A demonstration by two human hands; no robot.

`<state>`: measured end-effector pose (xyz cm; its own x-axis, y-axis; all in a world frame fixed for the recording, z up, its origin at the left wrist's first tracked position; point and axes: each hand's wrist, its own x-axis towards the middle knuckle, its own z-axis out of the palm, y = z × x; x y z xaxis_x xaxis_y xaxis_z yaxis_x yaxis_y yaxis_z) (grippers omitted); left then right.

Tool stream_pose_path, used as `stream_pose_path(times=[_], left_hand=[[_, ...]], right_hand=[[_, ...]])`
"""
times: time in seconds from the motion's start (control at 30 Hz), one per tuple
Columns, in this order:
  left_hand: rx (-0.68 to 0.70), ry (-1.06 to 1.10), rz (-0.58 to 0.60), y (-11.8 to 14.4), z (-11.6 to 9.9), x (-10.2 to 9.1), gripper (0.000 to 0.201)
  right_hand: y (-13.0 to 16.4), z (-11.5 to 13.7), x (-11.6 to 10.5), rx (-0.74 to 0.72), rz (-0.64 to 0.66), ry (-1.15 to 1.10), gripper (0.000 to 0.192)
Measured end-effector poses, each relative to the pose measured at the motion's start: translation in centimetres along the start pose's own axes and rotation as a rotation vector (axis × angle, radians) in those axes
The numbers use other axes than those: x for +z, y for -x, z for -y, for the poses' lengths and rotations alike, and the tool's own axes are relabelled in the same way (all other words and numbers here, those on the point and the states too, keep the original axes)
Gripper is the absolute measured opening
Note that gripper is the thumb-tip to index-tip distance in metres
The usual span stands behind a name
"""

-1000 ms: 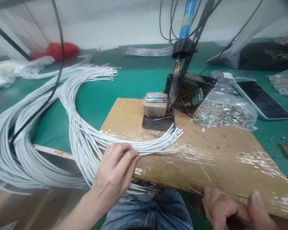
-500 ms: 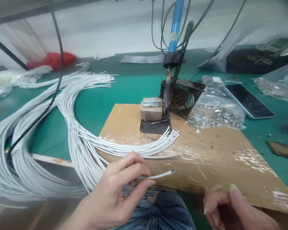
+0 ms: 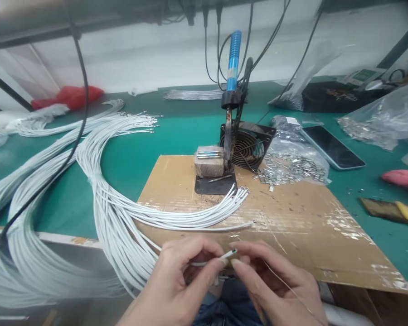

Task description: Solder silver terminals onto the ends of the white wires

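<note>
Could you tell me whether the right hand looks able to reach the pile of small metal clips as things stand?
Probably yes: nothing stands between the right hand and the metal clips, only bare cardboard, though its fingers already pinch a thin wire.

I count my two hands, left and right, one soldering iron, one fan, one phone right of centre.

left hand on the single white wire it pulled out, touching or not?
Touching. The head view shows the left hand pinching the single white wire between thumb and fingers, no gap, with the wire's tip sticking out toward the right hand.
</note>
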<state>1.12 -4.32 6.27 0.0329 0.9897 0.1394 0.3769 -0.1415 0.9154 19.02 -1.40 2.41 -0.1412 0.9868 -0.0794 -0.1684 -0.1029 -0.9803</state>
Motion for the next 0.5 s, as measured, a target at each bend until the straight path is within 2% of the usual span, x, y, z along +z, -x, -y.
stream_pose_path(times=[0.13,0.23,0.33,0.43,0.5], left_hand=[[-0.019,0.015,0.035,0.4,0.1,-0.3,0.015],[-0.076,0.045,0.055,0.7,0.1,-0.4,0.014],[-0.158,0.108,0.079,0.8,-0.1,-0.3,0.02],[-0.216,0.163,0.077,0.8,-0.6,-0.2,0.029],[-0.253,0.195,0.035,0.8,-0.8,-0.1,0.032]], right_hand=[[-0.2,0.4,0.7,0.036,0.035,-0.026,0.024],[-0.4,1.0,0.7,0.044,0.055,-0.024,0.026],[-0.4,1.6,0.9,0.022,0.057,-0.015,0.032],[-0.9,1.6,0.8,-0.027,-0.001,-0.014,0.042],[-1.7,1.5,-0.4,-0.089,-0.112,0.015,0.047]])
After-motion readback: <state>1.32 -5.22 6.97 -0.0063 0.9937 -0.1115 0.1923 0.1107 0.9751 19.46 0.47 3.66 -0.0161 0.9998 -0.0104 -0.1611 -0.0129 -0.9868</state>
